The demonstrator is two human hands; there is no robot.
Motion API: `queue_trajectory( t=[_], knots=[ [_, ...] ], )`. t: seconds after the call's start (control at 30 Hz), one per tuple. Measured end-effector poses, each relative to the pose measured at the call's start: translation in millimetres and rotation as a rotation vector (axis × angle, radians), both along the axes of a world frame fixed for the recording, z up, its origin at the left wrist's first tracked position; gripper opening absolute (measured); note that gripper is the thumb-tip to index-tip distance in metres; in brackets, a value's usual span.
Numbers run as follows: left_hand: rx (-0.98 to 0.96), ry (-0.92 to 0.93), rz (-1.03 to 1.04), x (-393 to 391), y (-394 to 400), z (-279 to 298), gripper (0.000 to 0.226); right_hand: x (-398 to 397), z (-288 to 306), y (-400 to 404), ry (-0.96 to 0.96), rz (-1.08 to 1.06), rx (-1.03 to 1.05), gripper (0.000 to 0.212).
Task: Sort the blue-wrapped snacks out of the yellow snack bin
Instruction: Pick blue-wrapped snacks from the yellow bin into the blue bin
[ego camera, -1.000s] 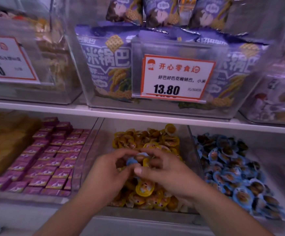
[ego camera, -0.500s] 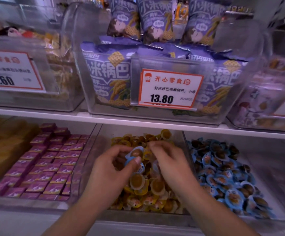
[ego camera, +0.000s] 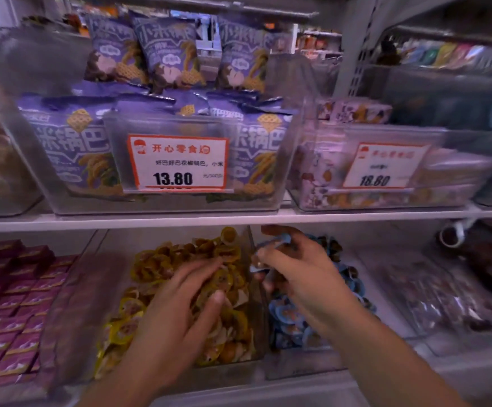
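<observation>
A clear bin on the lower shelf is full of yellow-wrapped snacks. My left hand lies on that pile with its fingers spread and fairly straight. To the right stands a bin of blue-wrapped snacks. My right hand is over that blue bin and grips blue-wrapped snacks in its curled fingers, just past the clear wall between the two bins.
Purple boxed sweets fill the bin to the left. A white shelf edge runs just above the hands, carrying clear bins of purple snack bags with price tags. Further right lies a bin of dark wrapped sweets.
Both hands were together over the yellow bin handling blue snacks. My right hand has carried the blue snacks rightward over the divider to the blue bin. My left hand has dropped flat onto the yellow pile.
</observation>
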State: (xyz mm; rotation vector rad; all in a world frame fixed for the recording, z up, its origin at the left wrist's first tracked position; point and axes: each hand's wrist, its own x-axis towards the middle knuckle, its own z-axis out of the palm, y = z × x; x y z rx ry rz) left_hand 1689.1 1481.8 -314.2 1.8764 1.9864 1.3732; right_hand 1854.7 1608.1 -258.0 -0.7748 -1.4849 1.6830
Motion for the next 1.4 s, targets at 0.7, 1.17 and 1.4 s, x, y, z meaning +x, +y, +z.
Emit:
queue_trajectory(
  t=[0.7, 1.17, 1.4],
  knots=[
    [-0.692, 0.774, 0.192, -60.4, 81.8, -12.5, 0.045, -11.1, -51.9, 14.8, -0.337, 0.056, 0.490, 0.050],
    [-0.598, 0.687, -0.068, -25.2, 113.1, 1.3, 0.069, -18.3, -64.4, 13.9, -0.372, -0.027, 0.487, 0.053],
    [-0.695, 0.885, -0.010, -52.1, 121.0, -16.7, 0.061, -18.1, -63.7, 15.5, -0.354, 0.012, 0.439, 0.053]
  ],
)
